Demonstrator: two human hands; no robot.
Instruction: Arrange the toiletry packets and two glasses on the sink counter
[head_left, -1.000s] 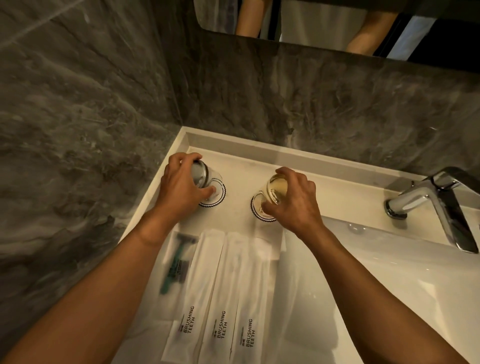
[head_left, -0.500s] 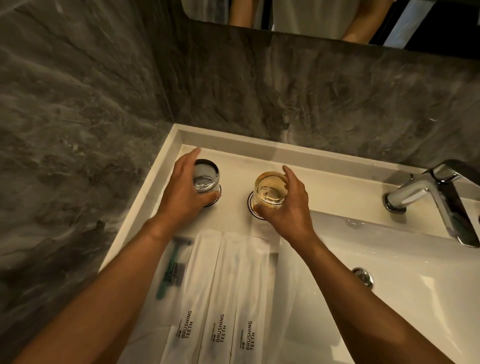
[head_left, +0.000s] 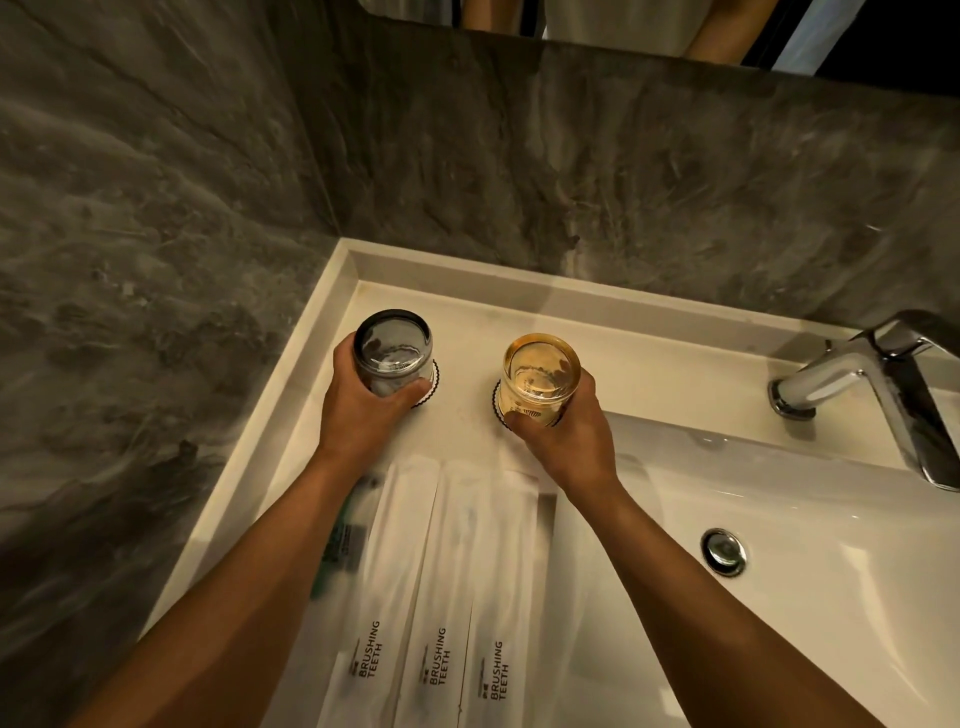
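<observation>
2 round glasses (head_left: 393, 349), smooth, in hands (head_left: 363, 410)

We are in a hotel-style bathroom: a white basin (head_left: 779, 597) with a chrome tap (head_left: 872, 374) and drain (head_left: 723, 552), dark marble walls (head_left: 156, 234), a mirror edge (head_left: 623, 26) above, and sealed "BRUSHING TEETH" packets (head_left: 436, 597) laid in a row on the bench (head_left: 467, 312)

Two glasses (head_left: 393, 349) (head_left: 540, 371) stand side by side on the tabletop (head_left: 467, 332), packets (head_left: 441, 597) in front, faucet (head_left: 872, 374) to their right.
</observation>
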